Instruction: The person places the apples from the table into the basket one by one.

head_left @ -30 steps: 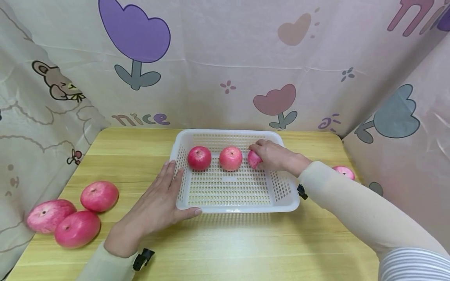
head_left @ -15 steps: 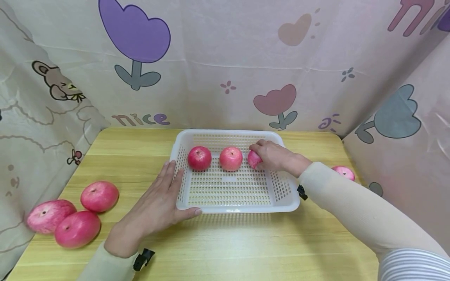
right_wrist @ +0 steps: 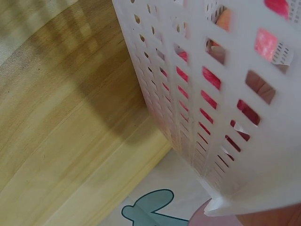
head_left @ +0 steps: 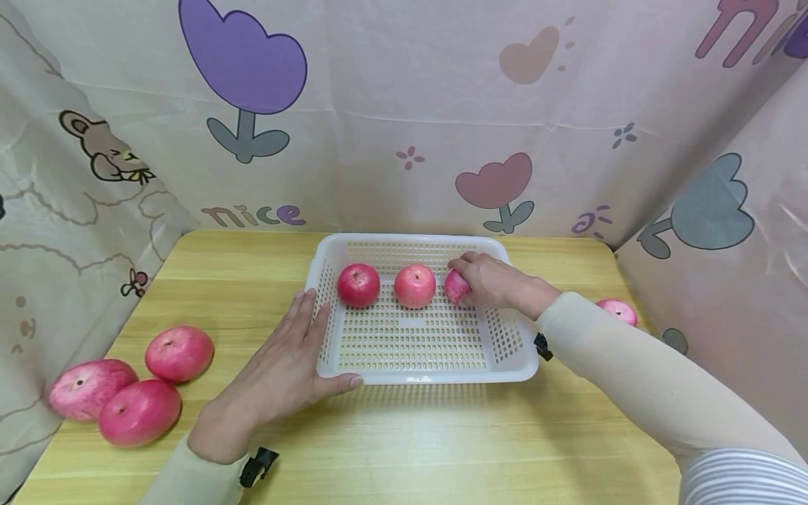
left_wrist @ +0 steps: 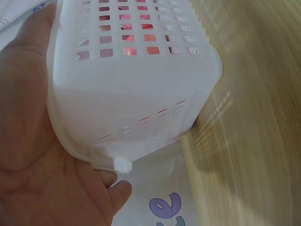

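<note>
A white perforated plastic basket (head_left: 410,377) stands on the wooden table. Along its far side sit two pink-red apples, a left apple (head_left: 358,285) and a middle apple (head_left: 414,286). My right hand (head_left: 495,282) reaches over the basket's right side and grips a third apple (head_left: 456,286), which its fingers partly cover. My left hand (head_left: 278,365) rests against the basket's left side, fingers straight and spread along the rim, thumb at the near corner. In the left wrist view the palm of the left hand (left_wrist: 42,141) lies beside the basket wall (left_wrist: 127,89).
Several apples lie outside the basket: a back apple (head_left: 179,353), a striped apple (head_left: 92,389) and a front apple (head_left: 139,412) at the left, and one apple (head_left: 617,311) at the right, partly behind the right sleeve. A printed curtain (head_left: 379,140) surrounds the table (head_left: 429,449).
</note>
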A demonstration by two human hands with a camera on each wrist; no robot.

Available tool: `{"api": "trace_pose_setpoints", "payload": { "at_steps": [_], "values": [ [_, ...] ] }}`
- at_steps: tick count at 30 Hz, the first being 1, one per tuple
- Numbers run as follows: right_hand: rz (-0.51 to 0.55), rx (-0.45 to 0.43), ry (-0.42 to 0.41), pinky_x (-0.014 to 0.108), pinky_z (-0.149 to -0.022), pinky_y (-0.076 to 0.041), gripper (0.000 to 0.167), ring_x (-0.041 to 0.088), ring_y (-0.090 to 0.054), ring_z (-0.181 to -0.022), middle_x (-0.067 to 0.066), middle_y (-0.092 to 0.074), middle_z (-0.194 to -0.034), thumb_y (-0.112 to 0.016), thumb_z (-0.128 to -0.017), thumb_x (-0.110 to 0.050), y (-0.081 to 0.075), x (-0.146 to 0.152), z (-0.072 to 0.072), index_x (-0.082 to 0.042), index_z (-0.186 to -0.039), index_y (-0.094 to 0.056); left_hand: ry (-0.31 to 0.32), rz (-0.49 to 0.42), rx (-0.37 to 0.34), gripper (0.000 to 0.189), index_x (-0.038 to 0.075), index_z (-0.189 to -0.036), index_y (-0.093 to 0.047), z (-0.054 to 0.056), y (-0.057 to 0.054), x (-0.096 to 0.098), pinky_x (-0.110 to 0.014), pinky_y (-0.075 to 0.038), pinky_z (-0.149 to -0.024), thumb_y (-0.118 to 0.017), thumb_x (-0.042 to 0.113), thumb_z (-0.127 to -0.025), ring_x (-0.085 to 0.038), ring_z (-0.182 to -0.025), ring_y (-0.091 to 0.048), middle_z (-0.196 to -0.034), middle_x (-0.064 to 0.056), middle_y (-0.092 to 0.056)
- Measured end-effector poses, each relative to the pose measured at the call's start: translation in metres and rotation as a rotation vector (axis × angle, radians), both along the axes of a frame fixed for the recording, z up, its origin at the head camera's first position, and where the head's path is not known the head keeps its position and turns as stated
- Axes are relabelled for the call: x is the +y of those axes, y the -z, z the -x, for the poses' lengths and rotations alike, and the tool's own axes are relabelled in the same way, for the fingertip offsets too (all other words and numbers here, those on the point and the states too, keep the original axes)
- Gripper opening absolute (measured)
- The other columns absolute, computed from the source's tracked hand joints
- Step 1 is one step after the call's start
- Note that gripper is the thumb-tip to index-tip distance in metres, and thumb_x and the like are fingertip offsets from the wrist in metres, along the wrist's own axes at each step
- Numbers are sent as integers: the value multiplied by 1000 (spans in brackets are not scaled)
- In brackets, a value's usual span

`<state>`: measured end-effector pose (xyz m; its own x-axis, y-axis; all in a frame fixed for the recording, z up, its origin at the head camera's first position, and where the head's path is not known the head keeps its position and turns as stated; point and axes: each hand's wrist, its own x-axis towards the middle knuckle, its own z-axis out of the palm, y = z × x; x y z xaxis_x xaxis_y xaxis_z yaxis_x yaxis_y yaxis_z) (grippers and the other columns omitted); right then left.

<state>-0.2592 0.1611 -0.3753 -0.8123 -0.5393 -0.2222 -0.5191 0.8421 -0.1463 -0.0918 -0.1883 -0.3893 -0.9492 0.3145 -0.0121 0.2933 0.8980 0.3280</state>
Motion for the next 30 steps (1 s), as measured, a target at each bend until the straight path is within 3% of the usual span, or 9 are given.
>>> {"api": "trace_pose_setpoints", "payload": {
  "at_steps": [8,19,30],
  "values": [
    [42,11,14,54,-119,-44,79,43,-49,-142,24,-51,-154,-85,-91,-30,-5,3,-2,-1,-154,-50,1,-14,4,134,-4,-164,-26,-1,-1,0,-66,-23,-126,-62,91,-78,-47,-162,-2,-175,-28,-1],
    [125,94,3,56,-121,-41,63,44,-51,-142,26,-56,-150,-78,-96,-25,-15,15,-6,4,-147,-56,1,-13,15,130,-5,-164,-27,-2,-1,0,-65,-24,-126,-66,87,-80,-47,-162,-3,-175,-28,-1],
    [233,110,91,61,-119,-40,60,45,-49,-145,25,-54,-153,-72,-99,-28,-25,31,-19,3,-148,-55,-1,-13,6,133,-4,-164,-26,-2,-1,-1,-65,-24,-126,-59,92,-79,-47,-162,-3,-175,-27,-1]
  ]
}}
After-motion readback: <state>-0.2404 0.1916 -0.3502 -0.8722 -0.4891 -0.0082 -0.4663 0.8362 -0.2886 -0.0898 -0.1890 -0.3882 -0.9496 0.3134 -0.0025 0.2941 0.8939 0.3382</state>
